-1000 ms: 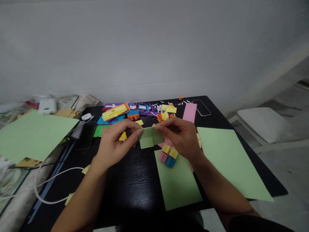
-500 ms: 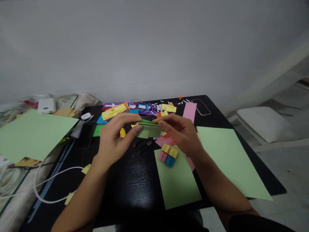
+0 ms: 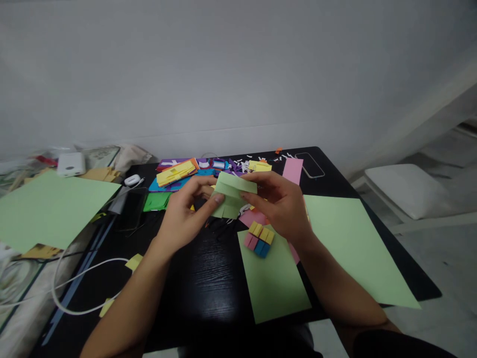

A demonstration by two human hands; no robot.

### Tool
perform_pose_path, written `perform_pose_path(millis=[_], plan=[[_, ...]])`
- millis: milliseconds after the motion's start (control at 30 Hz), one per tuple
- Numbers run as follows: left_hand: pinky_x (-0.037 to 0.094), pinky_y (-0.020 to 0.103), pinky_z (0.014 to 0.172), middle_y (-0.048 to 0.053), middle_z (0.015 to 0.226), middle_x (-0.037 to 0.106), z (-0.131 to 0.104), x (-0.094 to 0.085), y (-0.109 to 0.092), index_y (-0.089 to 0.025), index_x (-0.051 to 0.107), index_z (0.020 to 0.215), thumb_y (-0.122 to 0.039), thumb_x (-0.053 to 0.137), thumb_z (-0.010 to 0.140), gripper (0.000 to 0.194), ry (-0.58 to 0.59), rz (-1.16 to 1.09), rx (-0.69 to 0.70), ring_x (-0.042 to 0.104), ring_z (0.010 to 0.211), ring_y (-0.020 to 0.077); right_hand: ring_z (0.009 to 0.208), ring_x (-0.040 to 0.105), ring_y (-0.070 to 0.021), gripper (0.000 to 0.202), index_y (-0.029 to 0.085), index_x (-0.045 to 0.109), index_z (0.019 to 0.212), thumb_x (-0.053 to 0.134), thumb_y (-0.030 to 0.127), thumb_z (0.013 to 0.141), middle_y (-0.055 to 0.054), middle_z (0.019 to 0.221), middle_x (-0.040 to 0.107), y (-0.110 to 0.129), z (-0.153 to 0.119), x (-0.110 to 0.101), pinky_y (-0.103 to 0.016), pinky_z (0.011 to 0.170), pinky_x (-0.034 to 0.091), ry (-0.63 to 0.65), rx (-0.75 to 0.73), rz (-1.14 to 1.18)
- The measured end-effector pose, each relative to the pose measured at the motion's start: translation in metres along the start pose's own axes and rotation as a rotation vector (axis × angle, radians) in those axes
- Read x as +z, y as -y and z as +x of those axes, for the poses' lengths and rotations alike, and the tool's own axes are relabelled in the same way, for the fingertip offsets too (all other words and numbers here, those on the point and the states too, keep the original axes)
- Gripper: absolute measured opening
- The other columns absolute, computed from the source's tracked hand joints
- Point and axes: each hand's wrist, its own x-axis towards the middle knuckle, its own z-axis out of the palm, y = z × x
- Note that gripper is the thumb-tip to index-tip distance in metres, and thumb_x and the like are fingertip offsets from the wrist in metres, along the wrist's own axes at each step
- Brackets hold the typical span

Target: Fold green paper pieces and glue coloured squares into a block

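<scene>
A folded light green paper (image 3: 233,196) is held up over the black table, creased across its upper part and slit at its lower edge. My left hand (image 3: 190,209) pinches its left side, thumb in front. On the right side, my right hand (image 3: 281,204) grips the same paper between thumb and fingers. Below my right hand, a small block of folded yellow, pink and blue paper (image 3: 260,239) rests on a green sheet (image 3: 278,286). Dark-handled scissors (image 3: 221,226) lie under the held paper, partly hidden.
Behind my hands lie yellow strips (image 3: 177,173), green pieces (image 3: 157,201), purple and white scraps, a pink strip (image 3: 292,170) and a phone case (image 3: 310,165). Large green sheets flank the table (image 3: 201,288). A white cable (image 3: 74,312) loops at the left; a white stool (image 3: 408,191) stands right.
The held green paper has turned from nearly edge-on to show its broad face. My left hand has shifted slightly right, and both hands still hold the paper.
</scene>
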Motion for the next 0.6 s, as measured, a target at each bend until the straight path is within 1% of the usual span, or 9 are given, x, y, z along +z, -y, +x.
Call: perform_pose_path(millis=[133,233,300,433,533,600], plan=[[0.054,0.023,0.064,0.000,0.080,0.071,-0.001,0.000,-0.002,-0.020,0.072,0.098,-0.030,0.075,0.096,0.011,-0.015,0.075,-0.015,0.066,0.071,0.0121,0.103,0.076,-0.0195,0.019,0.025,0.081,0.105,0.082,0.017,0.087,-0.003,0.109,0.081,-0.002,0.002,-0.002,-0.039,0.096,0.065,-0.062,-0.066,-0.051],[0.049,0.024,0.062,-0.001,0.075,0.067,-0.001,-0.001,-0.001,-0.020,0.071,0.089,-0.033,0.075,0.095,0.015,-0.013,0.151,-0.036,0.061,0.068,0.0114,0.099,0.077,-0.0191,0.015,0.026,0.080,0.103,0.080,0.019,0.089,-0.001,0.105,0.081,-0.003,0.005,-0.004,-0.038,0.092,0.066,-0.146,-0.093,-0.064],[0.046,0.025,0.060,-0.002,0.074,0.065,-0.001,-0.003,0.000,-0.020,0.071,0.088,-0.035,0.075,0.095,0.017,0.001,0.187,-0.046,0.058,0.066,0.0116,0.100,0.077,-0.0197,0.014,0.026,0.079,0.104,0.079,0.022,0.091,-0.002,0.104,0.081,-0.003,0.007,-0.006,-0.038,0.092,0.066,-0.205,-0.094,-0.060],[0.045,0.026,0.060,-0.001,0.073,0.064,0.001,-0.009,0.000,-0.020,0.071,0.090,-0.037,0.073,0.096,0.018,0.025,0.230,-0.058,0.058,0.066,0.0125,0.111,0.075,-0.0213,0.016,0.026,0.076,0.107,0.078,0.022,0.091,-0.003,0.111,0.080,-0.006,0.011,-0.012,-0.040,0.101,0.063,-0.290,-0.118,-0.049],[0.047,0.026,0.061,-0.001,0.075,0.067,0.002,-0.014,-0.001,-0.020,0.071,0.089,-0.038,0.074,0.096,0.019,0.019,0.248,-0.064,0.060,0.068,0.0130,0.110,0.075,-0.0212,0.018,0.026,0.075,0.108,0.076,0.022,0.091,-0.004,0.112,0.079,-0.007,0.012,-0.014,-0.040,0.100,0.063,-0.304,-0.107,-0.048],[0.048,0.025,0.064,0.000,0.077,0.069,0.003,-0.017,0.000,-0.020,0.071,0.090,-0.037,0.074,0.096,0.018,-0.013,0.245,-0.048,0.061,0.069,0.0128,0.110,0.075,-0.0211,0.018,0.026,0.075,0.108,0.074,0.021,0.092,-0.003,0.112,0.079,-0.007,0.012,-0.016,-0.041,0.100,0.063,-0.286,-0.088,-0.051]])
